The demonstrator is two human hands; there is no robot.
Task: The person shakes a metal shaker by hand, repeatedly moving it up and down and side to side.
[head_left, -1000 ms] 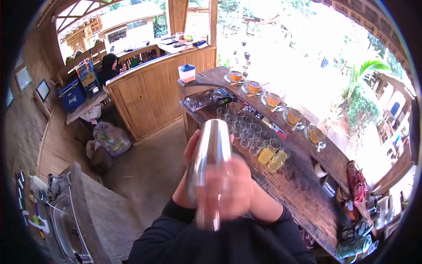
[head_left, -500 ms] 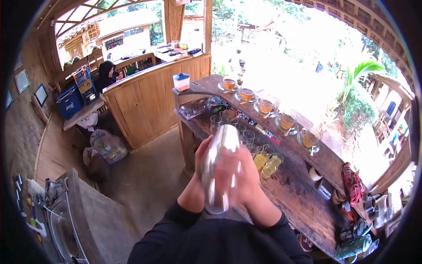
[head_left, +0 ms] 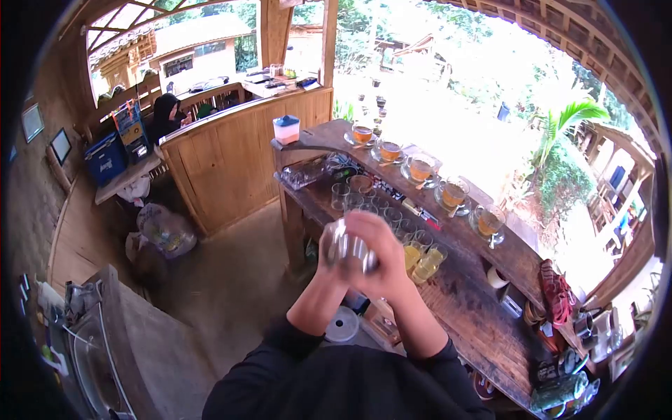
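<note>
Blank-finish silver metal cylindrical shaker is gripped in both hands: left hand at its 8 o'clock, right hand at 3, fingers curled over. Long axis foreshortened, looks near end-on, one end facing camera; blur, so exact tilt uncertain. Right hand's nearer the clear glasses of yellow liquid, 3 o'clock. Farther: clear, amber-filled cups, 1–2 o'clock.

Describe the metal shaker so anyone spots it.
Find the dark wooden counter. In front of its clustered clear glasses, as the camera sees it, the left hand and right hand clasp the metal shaker. Its opaque, shiny body sets it apart from those see-through glasses.
</note>
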